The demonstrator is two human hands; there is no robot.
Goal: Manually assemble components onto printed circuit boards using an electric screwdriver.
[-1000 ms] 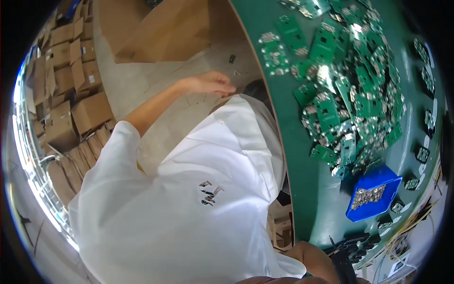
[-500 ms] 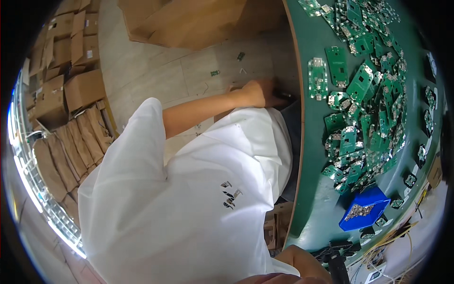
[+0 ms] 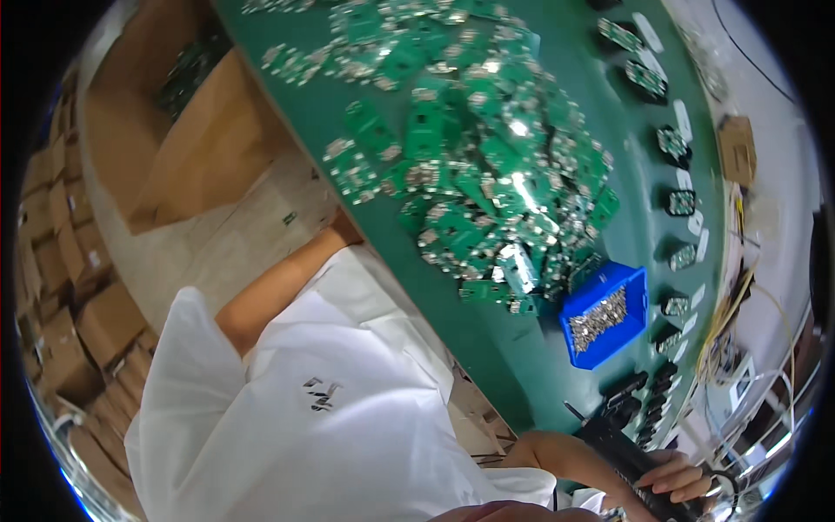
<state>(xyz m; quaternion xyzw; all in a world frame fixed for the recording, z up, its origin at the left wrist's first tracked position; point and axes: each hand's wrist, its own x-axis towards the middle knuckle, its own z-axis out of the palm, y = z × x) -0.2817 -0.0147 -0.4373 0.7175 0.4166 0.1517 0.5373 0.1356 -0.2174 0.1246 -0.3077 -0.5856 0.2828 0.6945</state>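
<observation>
My left hand point(image 3: 346, 228) is low beside the green-topped table point(image 3: 487, 370), at its near edge. The tabletop hides its fingers. At the lower right, my right hand point(image 3: 674, 478) is closed around a black, long-bodied tool point(image 3: 622, 448) with a thin shaft at its tip, which looks like an electric screwdriver. Left of the tool, a blue bin point(image 3: 600, 358) holds many small metal pieces point(image 3: 598, 320). Beyond it lies a large heap of green circuit boards point(image 3: 487, 165), some overlapping and some flat near the table edge.
Black holders with small boards point(image 3: 681, 203) stand in a row along the far side. Yellowish cables point(image 3: 722, 326) and a small carton point(image 3: 738, 150) lie past them. On the floor at left are an open cardboard box point(image 3: 196, 178) with boards inside and stacked cartons point(image 3: 65, 348).
The view has swung toward the table, showing more boards and the bin closer in. My right hand's fingers now show around the black tool; my left hand has become mostly hidden by the table edge.
</observation>
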